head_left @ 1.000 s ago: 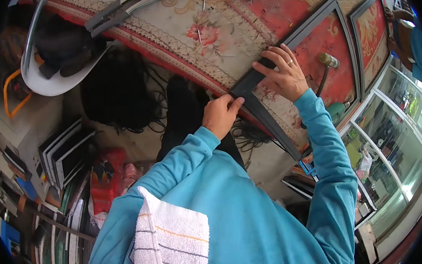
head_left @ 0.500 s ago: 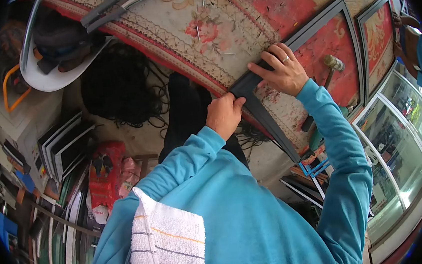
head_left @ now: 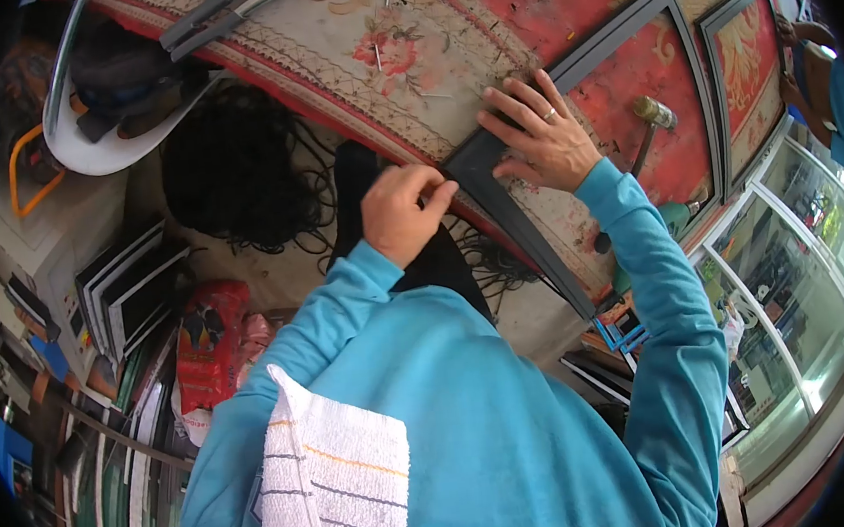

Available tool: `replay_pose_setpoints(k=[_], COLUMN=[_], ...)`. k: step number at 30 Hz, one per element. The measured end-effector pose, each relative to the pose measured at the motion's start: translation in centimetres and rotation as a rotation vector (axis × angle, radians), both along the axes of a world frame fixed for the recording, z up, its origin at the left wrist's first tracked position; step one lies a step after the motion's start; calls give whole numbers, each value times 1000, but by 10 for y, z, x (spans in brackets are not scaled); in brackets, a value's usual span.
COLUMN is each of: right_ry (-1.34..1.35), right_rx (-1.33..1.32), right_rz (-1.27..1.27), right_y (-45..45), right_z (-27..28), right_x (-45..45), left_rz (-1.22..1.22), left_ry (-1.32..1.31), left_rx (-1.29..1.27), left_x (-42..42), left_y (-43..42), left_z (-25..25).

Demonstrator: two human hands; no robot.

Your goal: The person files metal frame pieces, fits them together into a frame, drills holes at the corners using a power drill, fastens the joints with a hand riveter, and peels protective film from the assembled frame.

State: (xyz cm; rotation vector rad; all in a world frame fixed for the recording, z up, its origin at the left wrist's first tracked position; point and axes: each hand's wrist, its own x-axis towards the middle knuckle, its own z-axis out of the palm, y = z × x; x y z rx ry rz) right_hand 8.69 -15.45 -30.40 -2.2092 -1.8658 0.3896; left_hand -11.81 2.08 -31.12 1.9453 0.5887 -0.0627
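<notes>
A dark grey metal frame (head_left: 537,249) lies on the carpet-covered table, one corner at the near edge. My right hand (head_left: 551,137), a ring on one finger, rests near that corner with its fingers spread over the frame. My left hand (head_left: 403,213) is just off the table edge, beside the corner and apart from it. Its fingers are curled in, and whatever they may hold is hidden. A mallet (head_left: 655,113) with a worn, pale head lies inside the frame's outline.
A second grey frame (head_left: 711,88) lies farther right; a person's arm (head_left: 811,34) is beyond it. Loose grey profiles (head_left: 210,21) and thin metal pieces (head_left: 378,59) lie on the patterned carpet (head_left: 326,81). A white chair (head_left: 106,156) and glass cabinet (head_left: 774,273) flank the table.
My left hand has come off the frame's corner and moved left. My right hand's fingers have spread out, and it has shifted slightly left.
</notes>
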Motion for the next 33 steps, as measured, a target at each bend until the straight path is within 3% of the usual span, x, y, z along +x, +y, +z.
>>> replay_pose_setpoints(k=[2,4,6,8,13,20,33], right_ry=[-10,7,43,207,117,97,101], right_rx=[25,87,9,-125,65,280,310], right_rz=[-20,-336,-414,-706,-973,-1004,-995], right_y=[0,-4,-3,7,8,7,11], right_z=[7,16,27,32,1,-22,-20], right_x=[-15,-44,-76,-105,-150,-162,-164], left_rz=[-174,-299,-431,-672,-808,-868,-956], left_ry=[-124,-153,-179,-202,-186,-204,-166], left_rx=[203,275,347,360,422,477,628], left_x=[4,17,27,38,52,52,53], left_y=[27,45,53,53,49,50,49], left_z=[1,10,5,-8,-26,-32,-32])
